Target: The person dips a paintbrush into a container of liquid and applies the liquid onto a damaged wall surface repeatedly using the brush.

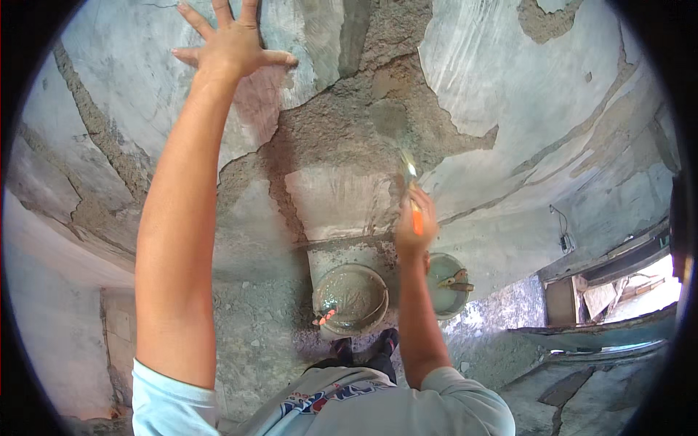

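Observation:
My left hand point(229, 45) is pressed flat against the wall at the upper left, its fingers spread wide. In my right hand point(417, 221) is a trowel point(408, 166) with an orange handle, its metal blade seen nearly edge-on and a little blurred. The blade points up at the rough patch of bare mortar point(327, 134), where the smooth coat is gone; whether it touches the wall I cannot tell. A darker, damp-looking spot point(387, 118) shows on the patch just above the blade.
Near my feet stands a round bucket point(385, 309) of wet grey mix with an orange-red thing at its rim. Beside it, partly behind my right forearm, a pale bucket point(440, 314) holds a wooden-handled tool point(456, 285). Cracks cross the wall point(502, 73). An opening point(647, 294) lies at right.

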